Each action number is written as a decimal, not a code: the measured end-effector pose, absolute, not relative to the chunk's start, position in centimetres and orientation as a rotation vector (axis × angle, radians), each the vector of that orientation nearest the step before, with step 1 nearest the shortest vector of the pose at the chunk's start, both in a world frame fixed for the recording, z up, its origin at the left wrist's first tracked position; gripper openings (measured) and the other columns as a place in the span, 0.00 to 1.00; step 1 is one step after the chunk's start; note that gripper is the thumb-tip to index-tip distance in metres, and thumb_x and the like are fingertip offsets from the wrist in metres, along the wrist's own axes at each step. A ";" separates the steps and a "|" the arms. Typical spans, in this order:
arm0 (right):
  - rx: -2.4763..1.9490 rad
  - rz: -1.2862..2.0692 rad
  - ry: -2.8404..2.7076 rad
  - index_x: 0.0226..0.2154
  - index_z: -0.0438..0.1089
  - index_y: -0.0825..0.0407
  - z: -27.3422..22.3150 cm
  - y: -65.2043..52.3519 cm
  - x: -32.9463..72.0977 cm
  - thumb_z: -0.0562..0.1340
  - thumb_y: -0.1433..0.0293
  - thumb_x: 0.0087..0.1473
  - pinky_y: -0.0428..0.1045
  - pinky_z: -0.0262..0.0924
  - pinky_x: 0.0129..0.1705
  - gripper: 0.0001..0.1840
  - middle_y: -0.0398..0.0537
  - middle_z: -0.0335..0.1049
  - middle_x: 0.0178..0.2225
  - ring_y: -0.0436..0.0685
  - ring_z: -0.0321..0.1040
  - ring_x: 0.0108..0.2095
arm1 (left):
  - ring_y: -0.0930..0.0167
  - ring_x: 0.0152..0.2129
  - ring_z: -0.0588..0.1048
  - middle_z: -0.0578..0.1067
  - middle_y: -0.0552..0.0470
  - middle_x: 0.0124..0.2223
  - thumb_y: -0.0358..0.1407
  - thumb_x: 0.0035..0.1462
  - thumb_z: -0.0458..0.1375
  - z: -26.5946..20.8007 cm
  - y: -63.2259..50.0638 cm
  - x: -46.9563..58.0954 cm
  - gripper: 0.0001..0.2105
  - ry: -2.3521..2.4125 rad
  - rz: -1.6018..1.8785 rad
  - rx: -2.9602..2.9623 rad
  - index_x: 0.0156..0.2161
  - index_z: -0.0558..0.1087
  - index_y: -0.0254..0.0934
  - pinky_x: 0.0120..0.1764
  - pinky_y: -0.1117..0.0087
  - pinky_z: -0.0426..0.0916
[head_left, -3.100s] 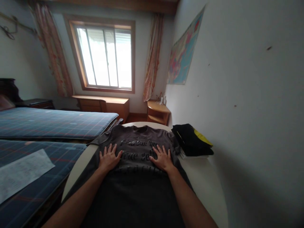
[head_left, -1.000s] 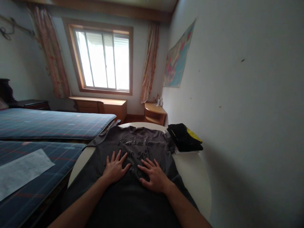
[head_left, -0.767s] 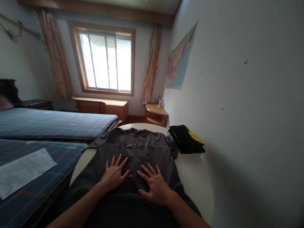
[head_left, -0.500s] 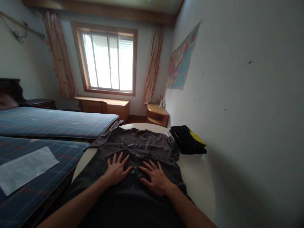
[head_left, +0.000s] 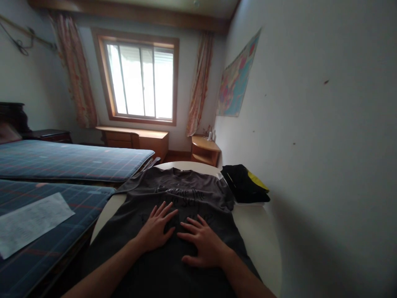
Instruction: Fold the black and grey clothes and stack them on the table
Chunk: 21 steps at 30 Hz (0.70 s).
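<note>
A dark grey T-shirt [head_left: 186, 182] with black lettering on its chest lies spread over a round white table [head_left: 263, 240], collar toward the window. My left hand [head_left: 156, 229] rests flat on the middle of the shirt, fingers apart. Beside it, my right hand [head_left: 203, 244] also lies on the cloth with its fingers spread and pointing left and away. Neither hand grips the fabric. The shirt's lower part runs toward me into shadow, where its hem cannot be made out.
Folded black and yellow clothes [head_left: 246, 184] are stacked at the table's right edge, close to the wall. To the left are plaid mattresses [head_left: 77, 159], with a sheet of paper [head_left: 35, 221] on the nearer one. A wooden desk [head_left: 151, 140] stands under the window.
Both hands have slid a little toward me over the shirt, and the left one has shifted slightly right. More of the lettering shows beyond my fingers.
</note>
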State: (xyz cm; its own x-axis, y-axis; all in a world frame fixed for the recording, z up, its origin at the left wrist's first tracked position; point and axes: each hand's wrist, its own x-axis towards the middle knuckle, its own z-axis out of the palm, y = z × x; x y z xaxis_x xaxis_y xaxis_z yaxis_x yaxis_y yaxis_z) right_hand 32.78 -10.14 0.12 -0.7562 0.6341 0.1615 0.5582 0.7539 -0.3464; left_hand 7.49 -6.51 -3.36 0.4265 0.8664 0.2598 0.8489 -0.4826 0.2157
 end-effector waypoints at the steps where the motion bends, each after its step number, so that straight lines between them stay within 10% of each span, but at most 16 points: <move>1: -0.887 0.408 -2.717 0.61 0.62 0.37 0.3 -10.5 32.8 0.61 0.46 0.53 0.67 0.28 0.68 0.35 0.47 0.57 0.66 0.66 0.48 0.67 | 0.54 0.68 0.47 0.50 0.51 0.71 0.46 0.61 0.54 -3.4 -6.9 7.5 0.29 1.564 0.468 2.595 0.67 0.58 0.51 0.64 0.44 0.46; 11: -0.709 0.515 -2.873 0.66 0.49 0.30 1.4 -14.4 32.3 0.61 0.51 0.56 0.75 0.32 0.65 0.38 0.43 0.45 0.70 0.71 0.38 0.69 | 0.50 0.68 0.44 0.46 0.53 0.72 0.47 0.63 0.50 -4.3 -10.6 6.5 0.29 1.523 0.275 2.587 0.68 0.51 0.57 0.63 0.38 0.41; 17: -0.707 0.460 -2.913 0.67 0.46 0.30 0.0 -13.9 31.6 0.61 0.50 0.56 0.78 0.34 0.63 0.40 0.43 0.41 0.71 0.74 0.35 0.69 | 0.60 0.58 0.66 0.70 0.47 0.60 0.41 0.65 0.47 -2.1 -8.4 8.7 0.21 1.690 0.471 2.560 0.60 0.69 0.45 0.62 0.53 0.55; 21: -0.705 0.476 -2.925 0.67 0.47 0.30 -0.4 -13.8 30.4 0.56 0.52 0.61 0.77 0.36 0.63 0.34 0.42 0.41 0.71 0.73 0.33 0.70 | 0.61 0.61 0.64 0.66 0.44 0.63 0.44 0.66 0.47 -1.1 -3.8 11.1 0.22 1.641 0.535 2.575 0.60 0.68 0.40 0.62 0.60 0.56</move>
State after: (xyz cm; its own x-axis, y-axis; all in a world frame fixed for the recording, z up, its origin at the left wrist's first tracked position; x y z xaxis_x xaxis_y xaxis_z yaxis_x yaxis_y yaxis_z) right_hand 30.42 -13.81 -0.38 -0.8885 0.4584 0.0193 0.4286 0.8443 -0.3216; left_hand 11.07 -3.80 -1.08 0.3803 0.8862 0.2646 0.8718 -0.4390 0.2172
